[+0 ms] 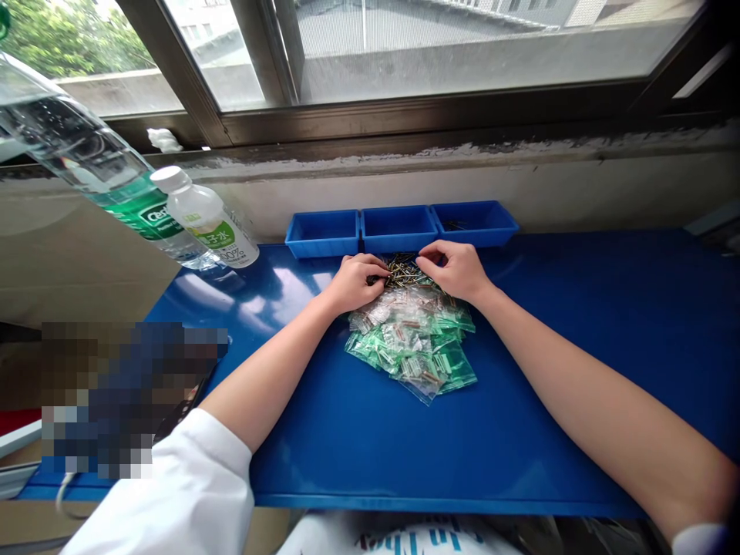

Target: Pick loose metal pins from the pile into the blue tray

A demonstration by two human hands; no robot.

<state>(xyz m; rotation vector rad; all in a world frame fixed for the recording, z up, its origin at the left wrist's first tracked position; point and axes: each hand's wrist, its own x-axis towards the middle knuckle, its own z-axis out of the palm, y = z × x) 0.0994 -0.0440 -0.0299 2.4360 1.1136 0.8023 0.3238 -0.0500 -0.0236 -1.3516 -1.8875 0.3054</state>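
A pile of brass-coloured and dark screws [405, 271] lies on the blue table, behind a heap of small plastic bags [413, 331]. Some bags are clear and some green, with small rod-like pieces inside. My left hand [359, 282] rests at the pile's left edge, its fingers curled in towards the thumb. Whatever lies between those fingertips is too small to make out. On the opposite side of the screws is my right hand [458, 270], fingers bent and a small gap between thumb and forefinger. Nothing shows in that gap.
Behind the pile stand three blue bins in a row: left [322, 248], middle [400, 240] and right [482, 235]. A few dark pieces lie in the right one. A large water bottle [130, 196] and a smaller white-capped bottle [216, 223] stand at the back left, below a window.
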